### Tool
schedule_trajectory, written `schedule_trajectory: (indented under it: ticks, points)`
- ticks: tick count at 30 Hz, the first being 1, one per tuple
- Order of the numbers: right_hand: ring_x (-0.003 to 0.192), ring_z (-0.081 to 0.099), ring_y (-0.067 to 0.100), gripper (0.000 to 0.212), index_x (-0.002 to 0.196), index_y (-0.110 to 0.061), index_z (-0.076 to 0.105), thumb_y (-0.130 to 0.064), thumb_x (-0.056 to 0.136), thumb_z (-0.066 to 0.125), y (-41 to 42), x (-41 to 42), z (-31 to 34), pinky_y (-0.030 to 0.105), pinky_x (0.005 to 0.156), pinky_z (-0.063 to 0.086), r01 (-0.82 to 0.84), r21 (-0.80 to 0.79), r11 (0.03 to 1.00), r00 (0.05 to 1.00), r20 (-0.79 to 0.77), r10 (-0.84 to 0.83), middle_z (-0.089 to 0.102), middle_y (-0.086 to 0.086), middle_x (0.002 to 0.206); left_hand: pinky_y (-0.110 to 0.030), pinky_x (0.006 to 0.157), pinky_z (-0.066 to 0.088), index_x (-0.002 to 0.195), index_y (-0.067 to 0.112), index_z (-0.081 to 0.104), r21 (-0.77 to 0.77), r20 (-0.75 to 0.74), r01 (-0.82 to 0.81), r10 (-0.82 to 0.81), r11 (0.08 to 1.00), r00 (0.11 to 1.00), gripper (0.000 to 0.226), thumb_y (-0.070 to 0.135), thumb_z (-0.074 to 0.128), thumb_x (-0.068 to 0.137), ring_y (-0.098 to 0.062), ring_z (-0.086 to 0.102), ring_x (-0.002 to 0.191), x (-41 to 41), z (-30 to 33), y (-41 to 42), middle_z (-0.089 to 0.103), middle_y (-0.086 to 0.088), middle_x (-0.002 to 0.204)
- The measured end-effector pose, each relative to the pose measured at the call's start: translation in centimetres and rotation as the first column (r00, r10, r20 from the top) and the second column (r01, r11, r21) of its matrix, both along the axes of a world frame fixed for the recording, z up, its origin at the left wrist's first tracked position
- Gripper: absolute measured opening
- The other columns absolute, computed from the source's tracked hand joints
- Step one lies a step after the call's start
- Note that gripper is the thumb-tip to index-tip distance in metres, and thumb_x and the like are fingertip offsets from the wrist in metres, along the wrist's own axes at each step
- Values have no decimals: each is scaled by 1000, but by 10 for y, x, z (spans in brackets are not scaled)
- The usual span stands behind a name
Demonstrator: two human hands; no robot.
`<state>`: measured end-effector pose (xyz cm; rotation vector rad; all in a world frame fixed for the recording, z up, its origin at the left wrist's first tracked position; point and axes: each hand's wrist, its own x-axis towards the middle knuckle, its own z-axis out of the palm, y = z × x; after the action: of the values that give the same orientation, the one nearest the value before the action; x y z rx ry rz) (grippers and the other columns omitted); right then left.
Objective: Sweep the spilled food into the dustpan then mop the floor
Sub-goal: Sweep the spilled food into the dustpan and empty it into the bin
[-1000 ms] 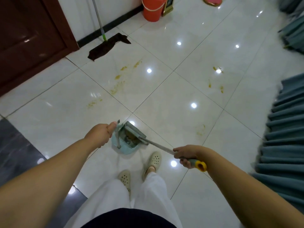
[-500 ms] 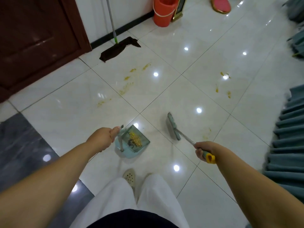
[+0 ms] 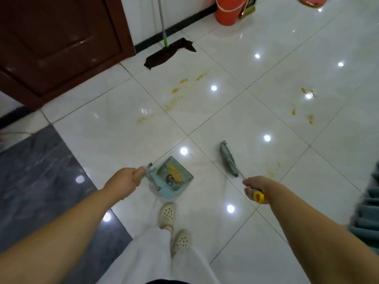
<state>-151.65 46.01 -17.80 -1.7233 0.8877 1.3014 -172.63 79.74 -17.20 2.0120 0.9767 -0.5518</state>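
The left hand [image 3: 125, 182] is gripping the dustpan [image 3: 174, 179] handle, fingers wrapped tight; a yellow food pile [image 3: 174, 174] is sitting inside. At three o'clock from it, well apart, the right hand [image 3: 255, 188] is clenching the broom [image 3: 228, 159]. Stains [image 3: 174, 99] are smearing tiles toward twelve o'clock, before the mop [image 3: 168, 53].
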Motion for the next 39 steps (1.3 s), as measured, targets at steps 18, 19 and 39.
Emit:
schedule_trajectory:
  ticks: [18, 19, 39]
  points:
    - [46, 35, 9, 47, 144, -18, 37, -9, 98, 41, -25, -73, 57, 12, 35, 32, -685, 7, 729, 726, -80, 683, 38, 4, 65, -26, 54, 38, 67, 7, 53, 47, 23, -23, 22, 999, 999, 62, 55, 29, 97, -24, 46, 50, -15, 6, -52, 49, -10, 55]
    - [43, 35, 8, 47, 144, -19, 37, -9, 98, 42, -29, -71, 60, 13, 34, 32, -679, 0, 734, 732, -72, 678, 38, 4, 64, -26, 55, 39, 66, 7, 53, 41, 32, -36, 34, 999, 999, 62, 56, 29, 97, -24, 46, 50, -20, 5, -55, 49, -10, 54]
    - [40, 38, 11, 25, 120, -10, 50, -10, 96, 48, 7, -122, 26, 16, 37, 38, -621, 72, 781, 768, -142, 624, 44, 6, 55, -27, 58, 38, 62, 7, 53, 55, 9, -137, 137, 989, 991, 61, 52, 33, 97, -26, 51, 62, -91, -2, -34, 55, -15, 66]
